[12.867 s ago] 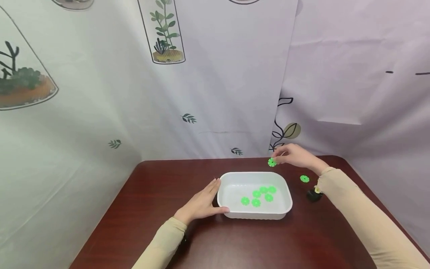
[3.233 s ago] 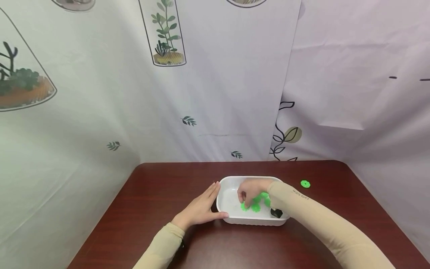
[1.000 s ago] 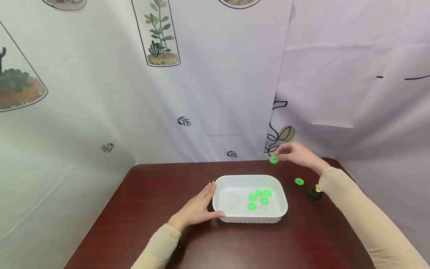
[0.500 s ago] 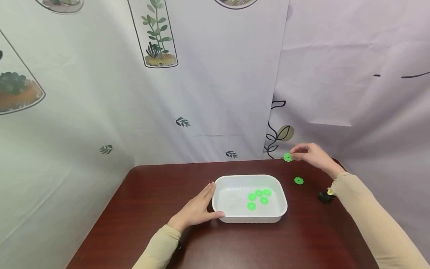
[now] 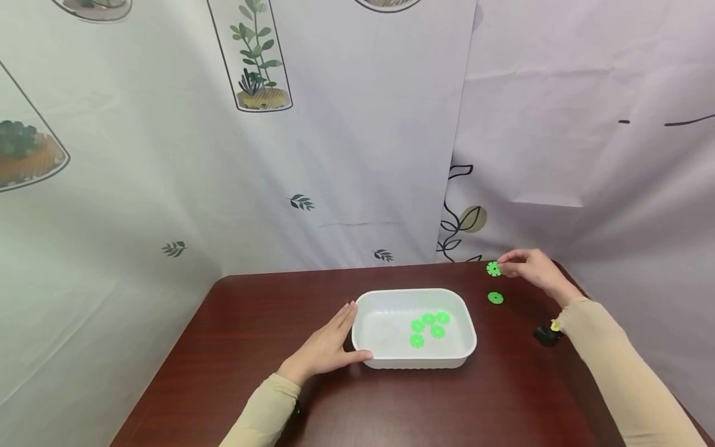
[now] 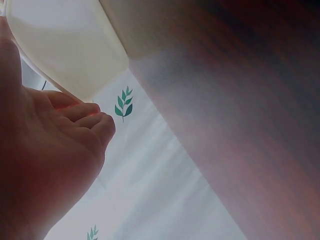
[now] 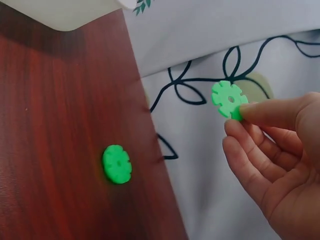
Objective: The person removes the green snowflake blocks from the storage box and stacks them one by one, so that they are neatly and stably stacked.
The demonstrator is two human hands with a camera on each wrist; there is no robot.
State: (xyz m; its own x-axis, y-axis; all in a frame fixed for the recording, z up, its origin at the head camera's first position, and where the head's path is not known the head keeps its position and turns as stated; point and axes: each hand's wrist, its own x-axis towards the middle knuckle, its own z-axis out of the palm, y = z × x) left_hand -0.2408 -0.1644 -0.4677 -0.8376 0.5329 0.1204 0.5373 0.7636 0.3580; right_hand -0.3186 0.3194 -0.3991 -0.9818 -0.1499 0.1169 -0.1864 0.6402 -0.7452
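My left hand [image 5: 326,352] rests against the left end of a white plastic tub [image 5: 415,362], its fingers straight along the wall and the thumb on the near rim. In the left wrist view, that hand's fingertips touch the tub's [image 6: 65,45] side. Thumb and fingers of my right hand [image 5: 530,270] pinch a bright green notched plastic disc [image 7: 230,99] with a hole in its middle. It is held tilted near the table's back right. A matching green disc [image 7: 117,164] lies on the table below, to the right of the tub. Several more green discs [image 5: 417,340] lie flat inside the tub, mostly right of its middle.
The dark red-brown wooden table [image 5: 436,403] ends at a pale printed curtain [image 5: 357,155] close behind the tub. A black wrist strap with a small yellow-white flower [image 5: 555,325] shows at my right sleeve.
My right hand reached into the tub, came out with a green disc, and has since moved rightward and slightly down with it. Fewer discs lie in the tub. The left hand stays at the tub.
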